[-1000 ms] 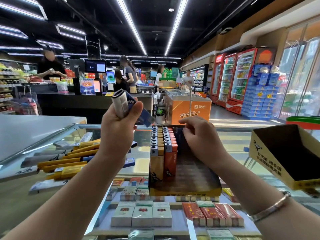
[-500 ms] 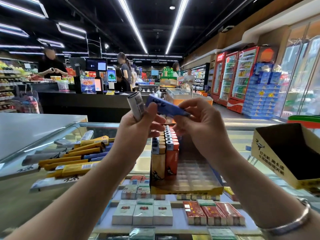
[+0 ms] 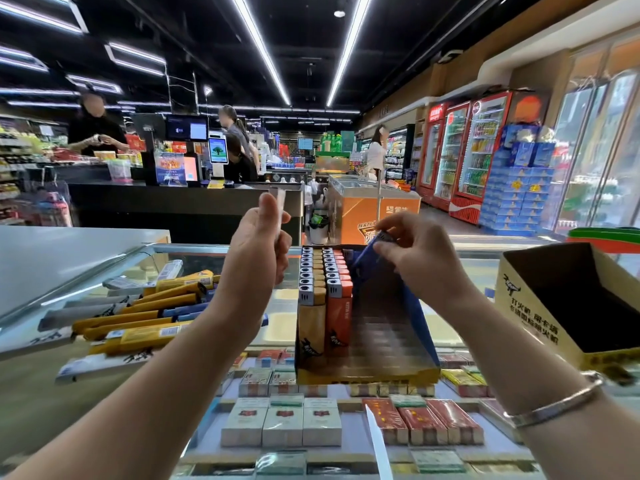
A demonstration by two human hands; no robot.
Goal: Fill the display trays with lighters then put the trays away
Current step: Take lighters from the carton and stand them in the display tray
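Nearest you, under the glass of the desk (image 3: 145, 344), cigarette packs (image 3: 282, 422) sit in rows, pale ones to the left and red ones to the right. On the glass stands the tray (image 3: 367, 374), a yellow-fronted card box: two rows of lighters (image 3: 323, 282) fill its left side, tan beside orange, standing upright and packed tight, while the right-hand slots are bare. To its left lies a loose pile (image 3: 138, 317) of yellow, grey and blue lighters still to load. Your right hand (image 3: 420, 263) pinches a blue lighter (image 3: 363, 259) by its top end, fingers curled round it, its base tipped down toward the third row just beside the orange ones. Your left hand (image 3: 258, 242) is raised above the tray's left edge, fingers curled round a pale lighter (image 3: 280, 207) that pokes up past the thumb. These look light, hard and smooth, so they may slip; hold each by the body near the metal head and drop it base first. The card tray probably flexes, so when full you should lift it from underneath with both hands. At the right an empty box (image 3: 533, 306) lies open-side up. Beyond are the checkout counter (image 3: 173, 202) and drink fridges (image 3: 464, 150).
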